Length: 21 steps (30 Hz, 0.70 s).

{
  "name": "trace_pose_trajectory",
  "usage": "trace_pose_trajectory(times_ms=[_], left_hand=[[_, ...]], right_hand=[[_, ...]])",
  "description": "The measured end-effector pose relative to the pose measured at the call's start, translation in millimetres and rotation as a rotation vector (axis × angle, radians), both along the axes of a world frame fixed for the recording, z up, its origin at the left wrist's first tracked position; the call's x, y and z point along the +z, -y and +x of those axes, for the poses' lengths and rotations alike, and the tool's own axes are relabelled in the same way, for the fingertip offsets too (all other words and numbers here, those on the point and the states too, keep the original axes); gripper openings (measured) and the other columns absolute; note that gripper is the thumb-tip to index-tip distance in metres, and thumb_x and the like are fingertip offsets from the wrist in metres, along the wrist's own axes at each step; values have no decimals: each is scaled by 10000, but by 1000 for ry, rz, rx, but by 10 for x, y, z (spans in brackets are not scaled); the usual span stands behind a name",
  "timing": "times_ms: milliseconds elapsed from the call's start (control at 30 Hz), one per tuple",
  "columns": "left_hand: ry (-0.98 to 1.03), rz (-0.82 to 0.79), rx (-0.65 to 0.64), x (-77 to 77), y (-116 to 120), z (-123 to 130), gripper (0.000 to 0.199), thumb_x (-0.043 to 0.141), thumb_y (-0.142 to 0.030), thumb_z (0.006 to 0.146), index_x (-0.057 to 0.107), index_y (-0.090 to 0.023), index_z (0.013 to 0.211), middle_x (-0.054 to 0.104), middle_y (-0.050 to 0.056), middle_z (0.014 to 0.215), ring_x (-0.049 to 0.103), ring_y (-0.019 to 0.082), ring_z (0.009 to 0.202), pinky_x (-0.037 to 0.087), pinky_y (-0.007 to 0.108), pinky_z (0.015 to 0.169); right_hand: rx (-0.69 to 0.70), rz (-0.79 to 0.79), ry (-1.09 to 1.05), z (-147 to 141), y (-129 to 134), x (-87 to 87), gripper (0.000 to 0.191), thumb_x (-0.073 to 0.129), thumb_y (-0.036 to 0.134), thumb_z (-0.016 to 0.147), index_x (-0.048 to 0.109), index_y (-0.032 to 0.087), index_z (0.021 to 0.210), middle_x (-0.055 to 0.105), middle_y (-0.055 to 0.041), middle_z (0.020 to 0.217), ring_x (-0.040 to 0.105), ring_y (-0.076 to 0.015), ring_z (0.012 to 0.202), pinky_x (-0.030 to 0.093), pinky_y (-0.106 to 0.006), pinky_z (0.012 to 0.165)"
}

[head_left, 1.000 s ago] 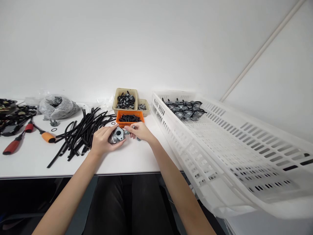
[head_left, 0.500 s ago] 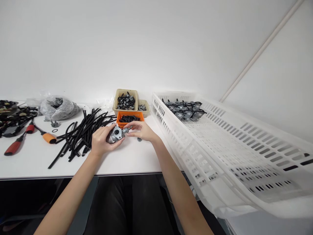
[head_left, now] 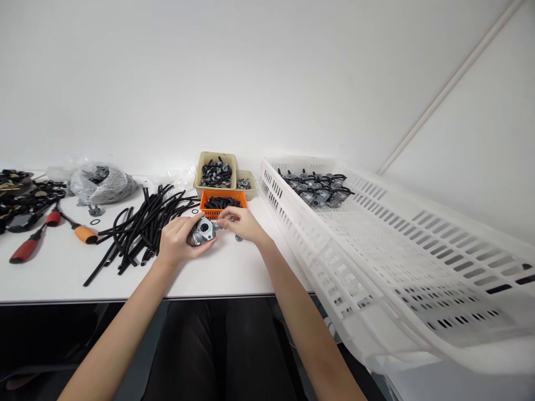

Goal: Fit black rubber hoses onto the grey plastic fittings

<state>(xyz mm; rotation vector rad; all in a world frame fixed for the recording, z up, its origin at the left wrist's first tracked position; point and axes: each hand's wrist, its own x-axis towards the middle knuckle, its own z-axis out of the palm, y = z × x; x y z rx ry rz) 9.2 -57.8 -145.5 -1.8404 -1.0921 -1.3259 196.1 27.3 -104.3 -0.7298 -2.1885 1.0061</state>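
Observation:
A grey metal carburetor (head_left: 204, 228) sits in my left hand (head_left: 178, 240), whose fingers and thumb wrap round its body. Its round bore faces up toward me. At its right end, the fingertips of my right hand (head_left: 244, 224) pinch a small grey fitting on the carburetor, mostly hidden behind the fingers. Both hands are just above the white table (head_left: 234, 273). Beneath my right hand lies a small grey part (head_left: 238, 238). A thin black ring (head_left: 195, 211) rests beyond the carburetor, close to an orange basket (head_left: 224, 214) of short black pieces.
Left of my hands is a pile of black hoses (head_left: 146, 225). Screwdrivers (head_left: 86, 234) and a plastic bag of metal parts (head_left: 102, 186) lie farther left. Beige bins (head_left: 209, 189) stand behind the orange basket. On the right, a large white crate (head_left: 355, 262) holds several carburetors (head_left: 317, 186).
The carburetor has turned slightly and shifted a little to the right in my left hand. My right fingers have curled closer round its end fitting, covering more of it.

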Motion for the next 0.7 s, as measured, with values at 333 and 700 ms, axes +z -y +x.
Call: trace_pose_trajectory(times_ms=[333,700], left_hand=[[-2,-8,8,3,8,2,547,749,-405,691,600,-159,1157,725,85,831,690,223,702,548,316,673],[15,4,2,6,6,4,546,758,-390,687,601,-151,1153,720,88,823,684,219,694,551,320,679]], right_hand=[[60,-97,62,11,5,31,309,688,456,758,672,160,843,684,-39,767,603,-134,644,492,-245,537],[64,-80,-71,34,-11,37,368,698,463,750,679,169,970,682,-28,786,629,-138,718,523,-267,668]])
